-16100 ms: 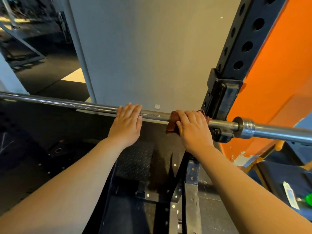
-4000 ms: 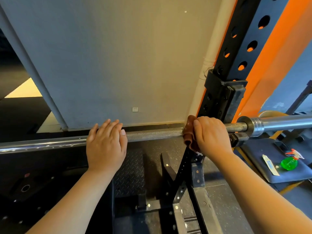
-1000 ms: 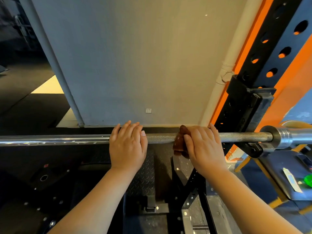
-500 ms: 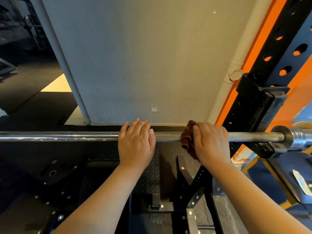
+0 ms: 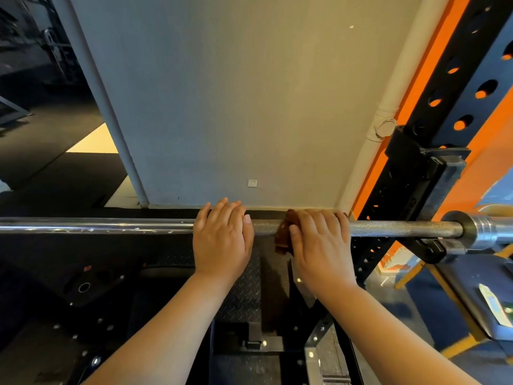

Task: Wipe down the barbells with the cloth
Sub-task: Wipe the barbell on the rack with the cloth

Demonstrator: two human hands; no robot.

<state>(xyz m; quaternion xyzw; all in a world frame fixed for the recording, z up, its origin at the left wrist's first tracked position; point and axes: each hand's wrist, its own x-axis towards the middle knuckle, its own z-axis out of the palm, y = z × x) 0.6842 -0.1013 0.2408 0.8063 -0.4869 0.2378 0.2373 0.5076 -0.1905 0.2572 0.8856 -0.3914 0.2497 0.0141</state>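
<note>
The bar (image 5: 111,226) lies straight across me, left to right, its right end seated in the hook (image 5: 429,247) of the rack (image 5: 466,76), the sleeve (image 5: 483,229) past the upright. My right hand (image 5: 319,245) sits on top of the bar, just left of the rack. Its fingers are bent down over the cloth (image 5: 281,237) and the thumb is tucked against it, so the cloth is pinned round the knurl with a brown fold poking out on the hand's left side. My left hand (image 5: 222,240) rests on the bar just beside it, with a short bare stretch of knurl between them. Its fingers lie nearly straight over the top, holding nothing, only steadying

The next stroke turns on the bar's long axis: the wipe must run sideways along it, not toward or away from me. To the right there is bare knurl up to the hook. To the left my own left hand blocks the way before the long smooth stretch, which shows pale flecks, so I judge it is not yet clean. The right hand is the one to travel, and the left must slide off first if the cloth goes that way
</note>
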